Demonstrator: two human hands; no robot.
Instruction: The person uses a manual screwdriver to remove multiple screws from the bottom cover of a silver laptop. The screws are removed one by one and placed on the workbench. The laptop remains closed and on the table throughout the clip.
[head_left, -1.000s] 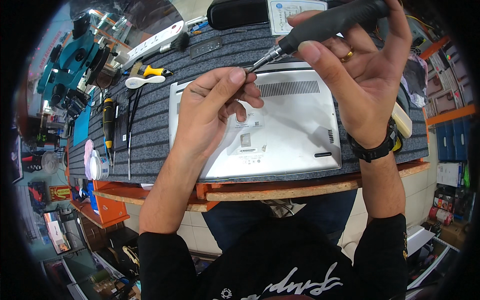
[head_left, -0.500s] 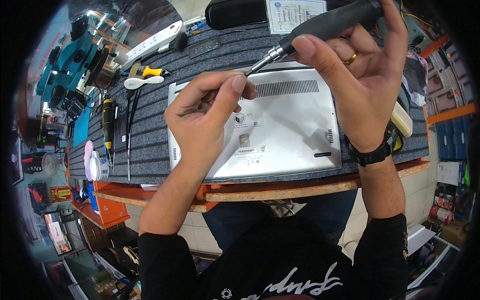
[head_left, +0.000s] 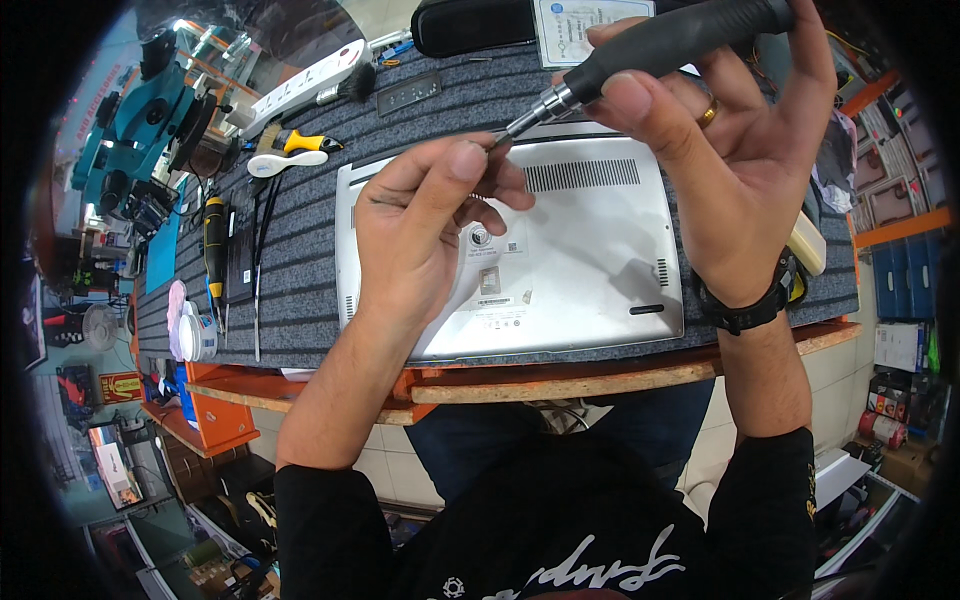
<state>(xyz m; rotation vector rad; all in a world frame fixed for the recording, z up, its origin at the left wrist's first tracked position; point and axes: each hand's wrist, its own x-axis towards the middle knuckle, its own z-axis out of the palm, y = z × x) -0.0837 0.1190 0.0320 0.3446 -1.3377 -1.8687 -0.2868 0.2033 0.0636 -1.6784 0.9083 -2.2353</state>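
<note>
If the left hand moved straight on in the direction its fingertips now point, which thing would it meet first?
Probably the silver chuck of the black-handled screwdriver. The left hand pinches at the screwdriver's tip, with the chuck just beyond, though exact depth is unclear.

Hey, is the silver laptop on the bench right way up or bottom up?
Bottom up: the laptop shows its underside, with the vent grille and stickers facing the camera. The left hand hides part.

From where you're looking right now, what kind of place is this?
Probably an electronics repair shop: a silver laptop lies underside up on the bench, the right hand holds a black-handled screwdriver, and what looks like a teal microscope stands at the left.
</note>
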